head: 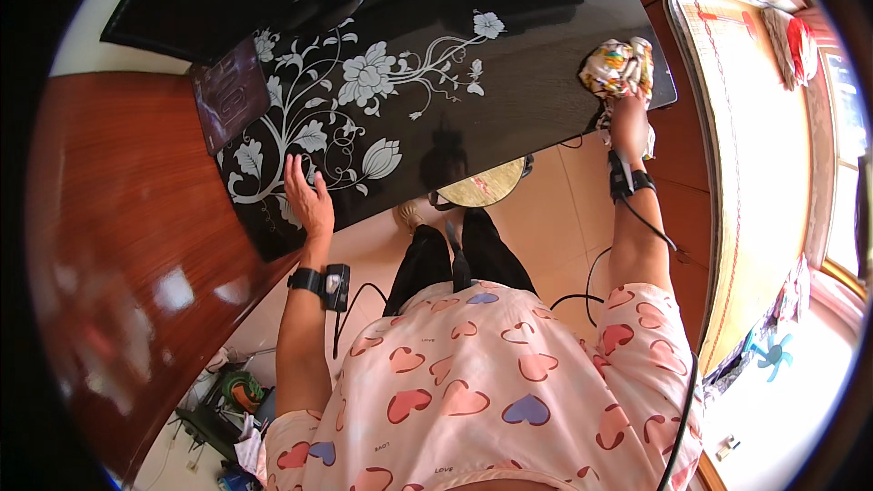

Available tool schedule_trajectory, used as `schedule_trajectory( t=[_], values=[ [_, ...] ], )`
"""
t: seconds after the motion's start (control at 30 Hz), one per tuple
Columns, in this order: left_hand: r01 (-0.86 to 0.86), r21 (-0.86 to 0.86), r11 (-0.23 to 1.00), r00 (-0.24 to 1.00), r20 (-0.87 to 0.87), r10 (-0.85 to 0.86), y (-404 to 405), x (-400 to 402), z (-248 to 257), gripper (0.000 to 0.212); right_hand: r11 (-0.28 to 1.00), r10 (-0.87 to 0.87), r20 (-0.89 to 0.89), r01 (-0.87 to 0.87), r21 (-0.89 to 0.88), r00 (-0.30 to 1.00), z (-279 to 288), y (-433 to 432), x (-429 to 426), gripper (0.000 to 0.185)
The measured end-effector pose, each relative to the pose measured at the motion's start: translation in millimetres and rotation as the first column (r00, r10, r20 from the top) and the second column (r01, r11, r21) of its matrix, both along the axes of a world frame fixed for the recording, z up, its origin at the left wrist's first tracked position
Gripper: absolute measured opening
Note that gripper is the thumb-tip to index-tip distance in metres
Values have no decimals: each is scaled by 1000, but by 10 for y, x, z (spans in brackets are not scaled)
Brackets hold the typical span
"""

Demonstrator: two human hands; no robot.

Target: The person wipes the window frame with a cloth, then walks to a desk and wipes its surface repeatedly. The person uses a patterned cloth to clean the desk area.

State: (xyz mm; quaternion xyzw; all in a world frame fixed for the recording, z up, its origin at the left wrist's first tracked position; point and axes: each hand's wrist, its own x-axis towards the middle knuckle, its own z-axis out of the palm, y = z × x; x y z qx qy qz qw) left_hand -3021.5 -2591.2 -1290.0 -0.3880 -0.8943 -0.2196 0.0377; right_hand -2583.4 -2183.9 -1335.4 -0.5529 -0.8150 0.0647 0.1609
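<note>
My left hand (311,199) is at the front left of a glossy black tabletop (532,95) with a white floral pattern. Its fingers are slightly apart and nothing is in them; whether the palm touches the surface I cannot tell. A crumpled cloth (617,68) with a colourful print lies at the tabletop's right end. My right hand (631,124), blurred, is on this cloth, and a loose part of it hangs around the wrist near the edge. Each wrist wears a black strap with a device and a cable.
A dark, flat rectangular item (232,95) lies at the tabletop's left edge, beside a shiny reddish-brown wooden surface (123,218). Large black equipment (204,0) occupies the back. A round stool (485,185) is partly under the front edge. On the right is a light-coloured bed mat (757,116).
</note>
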Motion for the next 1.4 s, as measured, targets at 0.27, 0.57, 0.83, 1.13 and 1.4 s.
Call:
schedule_trajectory(
  t=[0.27,0.57,0.83,1.13,1.4],
  values=[
    [-60,-264,963,990,-142,23,641,-47,-308,55,972,177,-46,-167,168,983,-40,-624,-1070,37],
    [-50,-296,954,974,-227,-19,842,87,-196,52,646,721,-245,-757,-101,648,567,-1681,-1945,40],
    [-63,-298,952,978,-206,0,898,71,-150,52,997,73,-20,-73,8,997,186,488,-262,32],
    [-55,-320,946,972,-233,-22,1000,98,-85,52,925,-372,134,379,-28,918,-89,2045,-13,50],
    [-82,-354,931,980,-196,12,971,95,-52,54,984,111,-104,-94,153,988,31,1633,-1483,39]
  ],
)
